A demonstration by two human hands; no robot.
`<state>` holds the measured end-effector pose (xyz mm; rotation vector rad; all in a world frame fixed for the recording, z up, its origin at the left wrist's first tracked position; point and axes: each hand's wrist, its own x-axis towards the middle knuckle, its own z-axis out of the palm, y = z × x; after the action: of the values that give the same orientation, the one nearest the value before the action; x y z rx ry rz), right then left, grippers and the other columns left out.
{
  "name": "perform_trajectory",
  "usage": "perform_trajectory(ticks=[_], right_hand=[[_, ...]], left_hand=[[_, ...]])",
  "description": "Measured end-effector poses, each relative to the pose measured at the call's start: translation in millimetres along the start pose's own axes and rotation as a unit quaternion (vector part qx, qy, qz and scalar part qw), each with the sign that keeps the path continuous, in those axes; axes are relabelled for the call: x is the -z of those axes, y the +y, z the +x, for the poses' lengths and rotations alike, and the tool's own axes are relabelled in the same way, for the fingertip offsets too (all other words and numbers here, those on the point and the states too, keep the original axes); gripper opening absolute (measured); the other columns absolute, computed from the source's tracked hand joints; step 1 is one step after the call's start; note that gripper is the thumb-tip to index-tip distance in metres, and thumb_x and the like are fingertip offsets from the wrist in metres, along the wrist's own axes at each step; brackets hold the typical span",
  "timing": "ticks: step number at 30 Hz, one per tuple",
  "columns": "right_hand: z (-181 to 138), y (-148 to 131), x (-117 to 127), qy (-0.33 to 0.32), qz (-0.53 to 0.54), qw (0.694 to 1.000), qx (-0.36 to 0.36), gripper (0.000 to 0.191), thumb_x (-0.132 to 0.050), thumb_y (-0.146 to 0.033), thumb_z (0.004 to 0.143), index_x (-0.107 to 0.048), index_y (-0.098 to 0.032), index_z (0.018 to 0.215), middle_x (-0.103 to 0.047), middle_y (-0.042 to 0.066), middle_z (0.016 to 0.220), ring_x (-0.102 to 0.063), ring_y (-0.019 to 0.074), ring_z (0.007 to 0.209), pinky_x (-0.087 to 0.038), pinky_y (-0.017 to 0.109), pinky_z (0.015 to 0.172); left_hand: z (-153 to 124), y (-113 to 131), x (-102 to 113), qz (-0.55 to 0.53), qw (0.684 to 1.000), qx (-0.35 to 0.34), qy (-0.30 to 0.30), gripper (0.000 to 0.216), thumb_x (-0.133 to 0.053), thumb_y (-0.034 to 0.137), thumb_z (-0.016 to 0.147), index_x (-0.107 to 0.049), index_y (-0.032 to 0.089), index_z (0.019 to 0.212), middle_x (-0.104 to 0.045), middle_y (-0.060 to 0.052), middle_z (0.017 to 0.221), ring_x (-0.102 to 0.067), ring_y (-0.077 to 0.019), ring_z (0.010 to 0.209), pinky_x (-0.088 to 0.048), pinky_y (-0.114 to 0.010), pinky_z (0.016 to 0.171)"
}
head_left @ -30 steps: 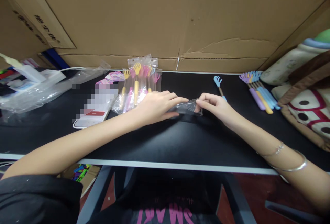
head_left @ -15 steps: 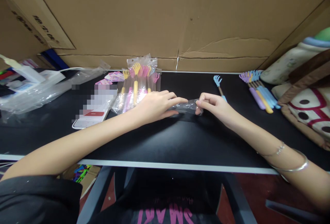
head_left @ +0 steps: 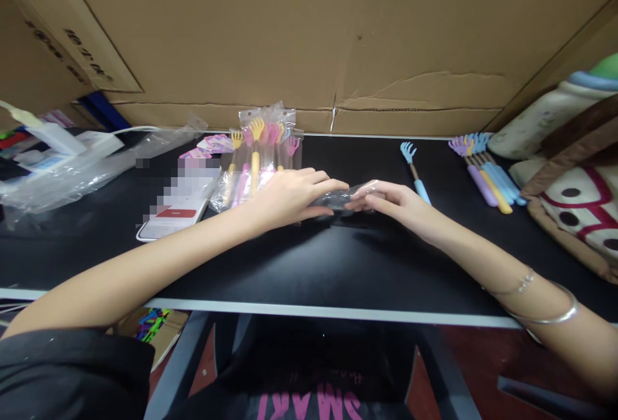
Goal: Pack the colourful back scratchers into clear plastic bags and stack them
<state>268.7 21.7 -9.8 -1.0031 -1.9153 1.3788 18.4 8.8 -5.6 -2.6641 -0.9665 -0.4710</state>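
Note:
A small clear plastic bag (head_left: pixel 338 198) stretches between my two hands above the black tabletop. My left hand (head_left: pixel 302 196) holds its left end, index finger and thumb stretched to the right on either side of the film; its other fingers are partly hidden. My right hand (head_left: pixel 389 201) is at the other end, its fingertips under or inside the thin film and its thumb close by. Behind my right hand lies a single blue claw-shaped back scratcher (head_left: pixel 414 174). Beyond my left hand are several bagged back scratchers (head_left: pixel 255 156), yellow and pink.
Several loose back scratchers (head_left: pixel 487 175) lie at the right, beside a cloth bag (head_left: pixel 574 204) and a bottle (head_left: pixel 535 114). A phone (head_left: pixel 181 204), printed cards (head_left: pixel 215 143) and a large plastic sheet (head_left: pixel 96 172) are at the left. Cardboard (head_left: pixel 309 40) walls the back.
My right hand has shifted slightly left; its pinch on the bag's end has loosened and its fingers now reach along the film. My left hand is nearly unchanged.

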Motion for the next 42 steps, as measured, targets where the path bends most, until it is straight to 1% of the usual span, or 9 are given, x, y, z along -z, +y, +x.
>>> perform_trajectory(ticks=[4,7,12,19,23,26,31,38,42], right_hand=[[-1.3,1.2,-0.5,0.006,-0.004,1.0,0.018,0.039,-0.062,-0.057,0.087,-0.071,-0.02,0.099,-0.075,0.008,0.106,-0.07,0.0228,0.098,-0.05,0.038,0.092],[-2.5,2.5,-0.9,-0.004,0.025,0.999,0.024,0.041,-0.055,-0.058,0.092,-0.069,-0.02,0.101,-0.076,0.008,0.104,-0.07,0.0234,0.1,-0.05,0.04,0.095],[-2.8,3.4,-1.5,-0.001,0.033,0.999,0.024,0.042,-0.053,-0.058,0.092,-0.069,-0.021,0.103,-0.075,0.009,0.109,-0.07,0.0242,0.101,-0.049,0.042,0.097],[-2.5,5.5,-0.4,0.011,0.016,1.0,0.013,0.05,-0.051,-0.059,0.093,-0.066,-0.021,0.12,-0.074,0.01,0.114,-0.068,0.0255,0.104,-0.047,0.045,0.099],[-2.7,5.9,-0.4,0.0,0.019,1.0,0.016,0.046,-0.052,-0.057,0.093,-0.069,-0.022,0.118,-0.072,0.01,0.12,-0.068,0.0261,0.106,-0.047,0.046,0.1],[-3.5,5.1,-0.9,-0.027,0.032,0.999,0.029,0.044,-0.053,-0.056,0.093,-0.071,-0.023,0.115,-0.07,0.009,0.123,-0.066,0.0263,0.11,-0.045,0.046,0.103],[-5.7,4.3,-0.5,-0.068,0.011,0.997,0.047,0.047,-0.051,-0.058,0.094,-0.069,-0.027,0.123,-0.064,0.007,0.134,-0.061,0.0252,0.119,-0.043,0.044,0.107],[-6.0,6.3,0.6,-0.068,-0.028,0.996,0.052,0.052,-0.046,-0.06,0.095,-0.063,-0.028,0.133,-0.064,0.007,0.134,-0.06,0.0255,0.121,-0.044,0.045,0.106],[-5.4,5.8,0.9,-0.071,-0.054,0.995,0.05,0.056,-0.046,-0.061,0.094,-0.06,-0.027,0.137,-0.062,0.008,0.137,-0.058,0.0268,0.124,-0.042,0.047,0.108]], left_hand=[[0.1,0.6,0.4,0.007,1.0,-0.003,-0.001,0.043,-0.064,0.043,0.092,-0.056,0.025,0.131,-0.069,0.0,0.107,-0.067,-0.0166,0.095,-0.043,-0.024,0.068],[0.3,1.5,1.3,0.011,1.0,-0.001,-0.007,0.043,-0.062,0.042,0.094,-0.054,0.025,0.133,-0.069,-0.001,0.106,-0.067,-0.0175,0.095,-0.043,-0.025,0.069],[0.6,2.8,2.6,0.004,1.0,-0.002,-0.016,0.045,-0.062,0.041,0.094,-0.052,0.024,0.135,-0.069,-0.001,0.109,-0.067,-0.0182,0.097,-0.044,-0.026,0.071],[-0.2,2.8,3.3,0.005,1.0,0.011,-0.022,0.055,-0.067,0.039,0.09,-0.046,0.023,0.138,-0.069,-0.002,0.109,-0.067,-0.0191,0.098,-0.043,-0.025,0.067],[-0.3,3.0,2.4,0.004,1.0,0.006,-0.023,0.051,-0.065,0.037,0.091,-0.047,0.023,0.137,-0.069,-0.001,0.109,-0.068,-0.019,0.097,-0.043,-0.026,0.066],[0.1,3.9,1.3,0.001,1.0,0.001,-0.027,0.049,-0.064,0.036,0.091,-0.048,0.023,0.135,-0.069,-0.001,0.109,-0.068,-0.0186,0.098,-0.043,-0.026,0.066],[0.3,4.2,0.6,-0.005,1.0,0.001,-0.013,0.044,-0.061,0.033,0.092,-0.049,0.024,0.133,-0.069,0.0,0.112,-0.067,-0.0169,0.098,-0.042,-0.025,0.065],[0.1,4.1,2.7,0.002,1.0,0.004,-0.015,0.048,-0.064,0.033,0.09,-0.048,0.023,0.135,-0.069,-0.001,0.113,-0.067,-0.0173,0.097,-0.042,-0.025,0.063],[0.2,3.9,2.1,0.012,1.0,0.006,-0.014,0.051,-0.065,0.031,0.088,-0.048,0.023,0.136,-0.069,-0.001,0.111,-0.068,-0.0175,0.097,-0.041,-0.026,0.062]])
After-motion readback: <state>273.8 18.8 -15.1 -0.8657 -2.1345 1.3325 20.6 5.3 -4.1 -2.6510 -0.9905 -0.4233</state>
